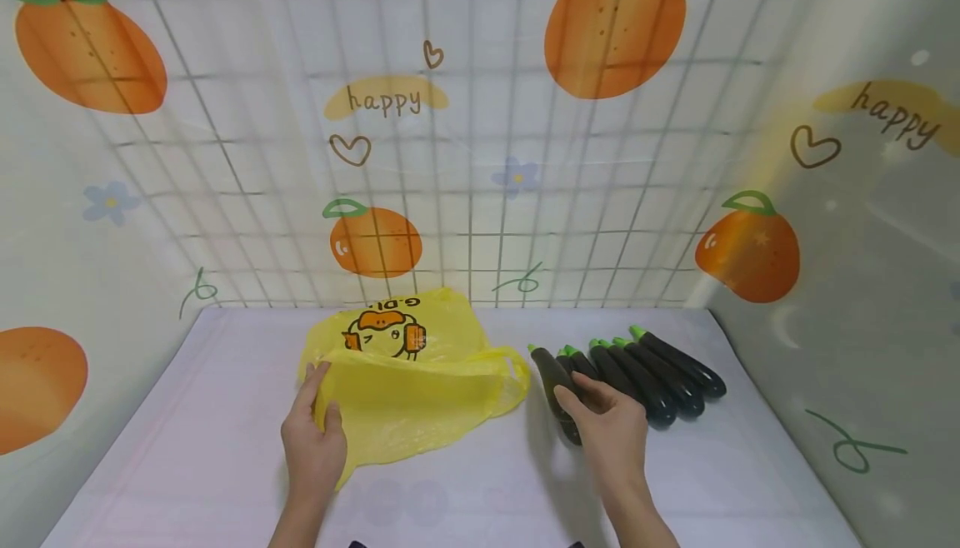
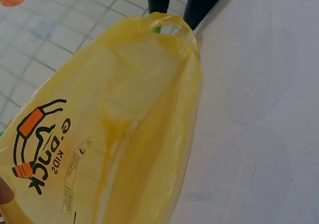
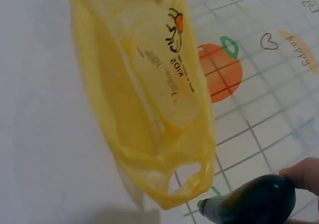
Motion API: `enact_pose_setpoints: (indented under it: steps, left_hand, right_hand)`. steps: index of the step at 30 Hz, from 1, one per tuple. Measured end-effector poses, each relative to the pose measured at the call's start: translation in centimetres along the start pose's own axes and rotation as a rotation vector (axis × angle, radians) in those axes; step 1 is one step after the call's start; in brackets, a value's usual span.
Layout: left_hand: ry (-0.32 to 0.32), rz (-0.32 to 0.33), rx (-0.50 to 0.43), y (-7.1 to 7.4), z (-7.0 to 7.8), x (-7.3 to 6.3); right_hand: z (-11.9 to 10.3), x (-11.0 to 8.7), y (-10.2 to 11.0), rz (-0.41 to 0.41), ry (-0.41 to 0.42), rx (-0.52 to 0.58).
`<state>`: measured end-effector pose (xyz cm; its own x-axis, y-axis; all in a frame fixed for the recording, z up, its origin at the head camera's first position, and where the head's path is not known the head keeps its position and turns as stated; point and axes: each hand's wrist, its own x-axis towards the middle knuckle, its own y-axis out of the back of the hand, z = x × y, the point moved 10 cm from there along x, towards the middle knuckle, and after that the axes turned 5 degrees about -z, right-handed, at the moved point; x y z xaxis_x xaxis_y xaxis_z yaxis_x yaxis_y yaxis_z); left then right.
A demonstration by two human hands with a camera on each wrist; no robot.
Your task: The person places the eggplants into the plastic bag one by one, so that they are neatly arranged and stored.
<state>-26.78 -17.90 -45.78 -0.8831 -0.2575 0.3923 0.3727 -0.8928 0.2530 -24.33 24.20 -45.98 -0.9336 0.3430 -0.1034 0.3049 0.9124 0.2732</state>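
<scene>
A yellow plastic bag [image 1: 408,419] with a cartoon duck print lies on the table, its mouth spread apart. My left hand [image 1: 313,440] holds the left end of the bag's mouth; in the left wrist view only a fingertip [image 2: 6,193] shows. My right hand [image 1: 615,427] grips a long dark eggplant [image 1: 551,377] with a green stem end, just right of the bag's handle loop [image 1: 517,369]. In the right wrist view that eggplant [image 3: 261,199] points its green tip toward the bag's handle. Part of it is hidden by my fingers.
Several more dark eggplants [image 1: 652,373] lie side by side at the right of the table, behind my right hand. A white cloth covers the tabletop [image 1: 202,415]. Behind it stands a wire grid [image 1: 480,240] under a printed sheet, with side sheets left and right.
</scene>
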Motion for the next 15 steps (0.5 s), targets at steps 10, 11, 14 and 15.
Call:
enact_pose_setpoints:
  steps: [10,11,14,15]
  left_hand:
    - [0.024,-0.021,-0.002,-0.2,-0.1,0.0]
    - [0.025,-0.023,-0.001,-0.2,-0.1,0.0]
    - [0.03,-0.024,0.008,-0.3,0.1,0.0]
    - [0.031,-0.024,0.012,-0.3,0.1,0.0]
  right_hand:
    - [-2.3,-0.8,-0.6,-0.037,-0.026,0.151]
    - [-2.6,-0.9,-0.8,-0.046,-0.025,0.182]
    - [-3.6,-1.3,-1.7,-0.078,-0.006,0.286]
    - [-4.0,-1.4,-2.0,-0.087,0.003,0.314]
